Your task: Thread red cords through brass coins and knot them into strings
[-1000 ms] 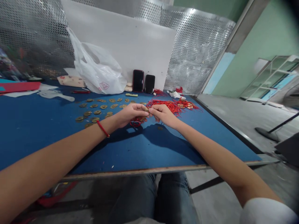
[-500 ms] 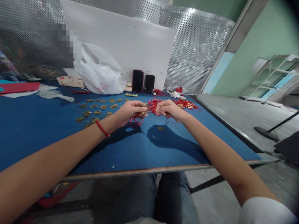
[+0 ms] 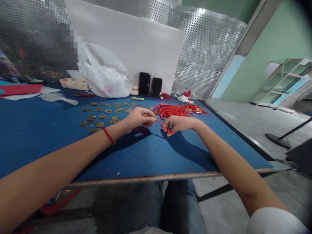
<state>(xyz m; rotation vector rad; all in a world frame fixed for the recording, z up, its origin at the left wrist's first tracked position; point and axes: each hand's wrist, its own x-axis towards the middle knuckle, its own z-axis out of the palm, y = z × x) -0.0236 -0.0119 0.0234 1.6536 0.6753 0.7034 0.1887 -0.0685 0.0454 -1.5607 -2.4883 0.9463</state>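
My left hand (image 3: 141,118), a red bracelet on its wrist, pinches brass coins (image 3: 154,116) with red cord looped below its fingers. From there a red cord (image 3: 161,124) runs across to my right hand (image 3: 176,125). My right hand is lowered to the blue table, its fingertips closed at a loose coin (image 3: 168,133) that they mostly cover, with the cord passing over its fingers. Behind both hands lies a heap of red cords (image 3: 170,110). Several brass coins (image 3: 101,116) are scattered to the left of my left hand.
On the blue table (image 3: 136,159) stand a white plastic bag (image 3: 106,74) and two dark phones (image 3: 144,84), (image 3: 156,87) against a white board. Finished-looking red cords with coins (image 3: 195,109) lie back right. A clear scoop (image 3: 58,98) lies left.
My right hand has moved down to the loose coin on the table. The red cord now stretches between my hands. My left hand has shifted slightly.
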